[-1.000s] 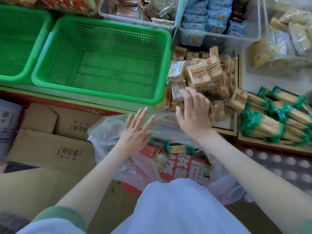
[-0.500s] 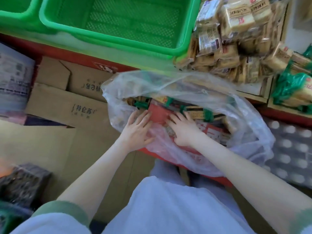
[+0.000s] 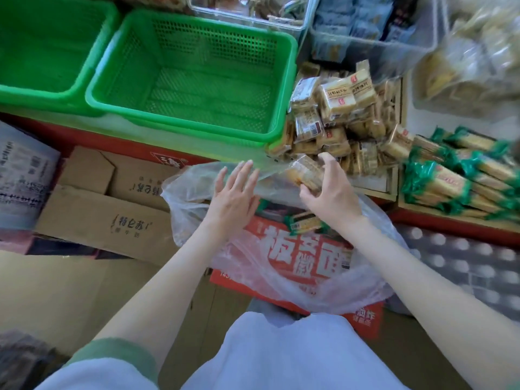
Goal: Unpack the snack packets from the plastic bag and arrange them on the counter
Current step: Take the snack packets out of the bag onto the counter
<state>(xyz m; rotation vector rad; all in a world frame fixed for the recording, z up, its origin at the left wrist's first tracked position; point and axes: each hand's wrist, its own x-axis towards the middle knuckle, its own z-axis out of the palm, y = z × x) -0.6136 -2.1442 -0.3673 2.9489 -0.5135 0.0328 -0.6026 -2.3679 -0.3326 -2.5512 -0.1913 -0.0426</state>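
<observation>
The clear, crinkled plastic bag (image 3: 281, 280) sags open over a red box (image 3: 365, 319), with a green-ended packet (image 3: 305, 222) inside. My left hand (image 3: 233, 198) hovers over its rim, fingers straight. My right hand (image 3: 329, 192) grips a tan, clear-wrapped snack packet (image 3: 305, 173) beside the counter's heap (image 3: 346, 108).

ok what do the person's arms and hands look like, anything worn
Both the left hand and right hand are bare: no gloves, rings or watch visible. The forearms are uncovered. The left arm ends in a pale sleeve with a green cuff.
</observation>
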